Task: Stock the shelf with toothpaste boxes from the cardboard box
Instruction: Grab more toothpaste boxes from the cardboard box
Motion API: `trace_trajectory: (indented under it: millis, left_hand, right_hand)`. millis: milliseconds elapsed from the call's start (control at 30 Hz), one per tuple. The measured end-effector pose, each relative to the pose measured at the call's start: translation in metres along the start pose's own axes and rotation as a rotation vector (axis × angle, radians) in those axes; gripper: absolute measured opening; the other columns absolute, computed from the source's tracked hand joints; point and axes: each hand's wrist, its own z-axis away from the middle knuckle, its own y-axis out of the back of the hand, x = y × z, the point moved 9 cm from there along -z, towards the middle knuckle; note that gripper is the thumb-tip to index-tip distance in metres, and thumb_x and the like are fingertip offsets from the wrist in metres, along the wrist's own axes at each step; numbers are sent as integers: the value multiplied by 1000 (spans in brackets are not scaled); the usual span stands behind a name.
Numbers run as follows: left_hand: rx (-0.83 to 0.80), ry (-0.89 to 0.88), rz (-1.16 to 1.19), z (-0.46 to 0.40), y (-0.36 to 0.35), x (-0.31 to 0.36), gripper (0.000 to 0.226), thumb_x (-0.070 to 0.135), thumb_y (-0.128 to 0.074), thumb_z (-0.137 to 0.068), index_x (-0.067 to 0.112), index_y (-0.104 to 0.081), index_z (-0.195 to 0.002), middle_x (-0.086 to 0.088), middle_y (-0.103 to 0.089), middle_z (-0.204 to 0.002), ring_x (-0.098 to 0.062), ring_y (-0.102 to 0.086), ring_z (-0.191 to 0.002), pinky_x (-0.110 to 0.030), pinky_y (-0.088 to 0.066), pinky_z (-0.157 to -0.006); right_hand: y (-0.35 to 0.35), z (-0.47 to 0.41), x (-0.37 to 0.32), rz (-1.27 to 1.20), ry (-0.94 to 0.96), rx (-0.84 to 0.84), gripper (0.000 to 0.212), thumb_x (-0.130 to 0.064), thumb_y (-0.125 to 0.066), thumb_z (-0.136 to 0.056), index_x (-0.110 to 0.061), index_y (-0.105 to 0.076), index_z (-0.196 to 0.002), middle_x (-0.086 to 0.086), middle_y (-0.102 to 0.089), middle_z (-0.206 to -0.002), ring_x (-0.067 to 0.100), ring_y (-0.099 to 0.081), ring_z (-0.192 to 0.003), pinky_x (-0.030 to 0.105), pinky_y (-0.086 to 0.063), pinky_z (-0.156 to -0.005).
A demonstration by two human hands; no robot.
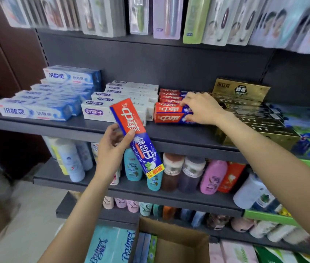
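Observation:
My left hand point(112, 147) grips a red and blue toothpaste box point(137, 137), tilted, in front of the dark shelf point(55, 126). My right hand point(201, 109) holds the right end of a stack of matching red and blue boxes point(169, 112) lying on that shelf, thumb under and fingers over the top. More of the same boxes sit behind the stack. The cardboard box point(171, 238) stands open at the bottom centre, with a few blue and green cartons point(146, 247) at its left side.
White toothpaste boxes point(112, 107) and blue-white ones point(36, 109) fill the shelf's left part. Gold and black boxes point(245, 114) lie to the right. Bottles point(188, 173) line the shelves below. Toothbrush packs point(150, 16) hang above. Tissue packs point(108, 245) lie beside the carton.

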Motion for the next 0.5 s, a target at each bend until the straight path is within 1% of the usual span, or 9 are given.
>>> trace_trajectory:
  millis: [67, 133, 167, 233, 267, 300, 333, 400, 500]
  left_hand:
    - [-3, 17, 47, 0, -7, -2, 23, 20, -64, -85, 14, -54, -105, -3, -68, -103, -17, -64, -95, -18, -53, -70]
    - [-1, 24, 77, -2, -15, -2, 25, 20, -65, -86, 12, -53, -106, -8, -67, -106, -22, -64, -99, -23, -56, -75]
    - [1, 23, 90, -3, -19, -2, 27, 20, -65, -85, 12, -52, -107, -7, -67, -107, -21, -64, -101, -27, -56, -78]
    - [6, 17, 117, -7, -29, 0, 26, 21, -65, -85, 16, -52, -107, -1, -67, -104, -15, -64, -101, -31, -56, -81]
    - [7, 17, 136, -9, -36, 2, 25, 21, -65, -85, 18, -52, -106, 1, -66, -104, -14, -64, -101, -31, -55, -80]
    - [6, 18, 158, -11, -42, 2, 24, 22, -65, -86, 20, -52, -106, 0, -66, -105, -15, -64, -103, -29, -55, -80]
    - [0, 20, 185, -13, -51, 4, 26, 22, -65, -86, 20, -52, -108, -1, -66, -109, -16, -63, -106, -28, -55, -80]
    - [-15, 23, 238, -15, -66, 6, 34, 22, -67, -86, 19, -50, -115, -4, -63, -118, -14, -61, -109, -28, -54, -84]
    - [57, -25, 212, -21, -70, 11, 58, 11, -71, -82, 14, -39, -130, -3, -57, -124, -7, -58, -107, -19, -50, -84]
  right_hand:
    - [-11, 0, 5, 65, -54, -16, 50, -35, -60, -89, -18, -48, -135, 7, -42, -139, 28, -39, -126, 42, -33, -105]
    - [-5, 8, 3, 12, -81, 64, 51, -35, -57, -91, -18, -44, -138, 7, -40, -141, 28, -38, -128, 42, -33, -105]
    - [4, 15, 0, -94, -74, 136, 48, -36, -55, -93, -18, -46, -137, 5, -44, -139, 25, -41, -126, 40, -36, -103]
    - [20, 33, -11, -485, -37, 211, 39, -36, -54, -94, -20, -53, -129, 1, -56, -127, 17, -52, -115, 33, -42, -96]
    - [24, 42, -21, -680, -2, 176, 38, -36, -55, -93, -21, -54, -128, -1, -60, -121, 12, -56, -108, 29, -45, -93]
    - [26, 50, -33, -789, 44, 123, 41, -38, -57, -91, -23, -52, -130, -3, -61, -119, 9, -57, -105, 26, -45, -91]
    - [28, 56, -44, -768, 92, 83, 50, -41, -59, -89, -26, -47, -134, -5, -61, -121, 8, -57, -107, 25, -45, -92]
    - [28, 60, -50, -624, 130, 80, 62, -47, -63, -84, -29, -38, -139, -6, -57, -129, 12, -55, -114, 33, -46, -94]
    - [33, 55, -29, -519, 57, 131, 61, -40, -68, -82, -28, -40, -134, -4, -55, -133, 18, -53, -120, 40, -46, -94]
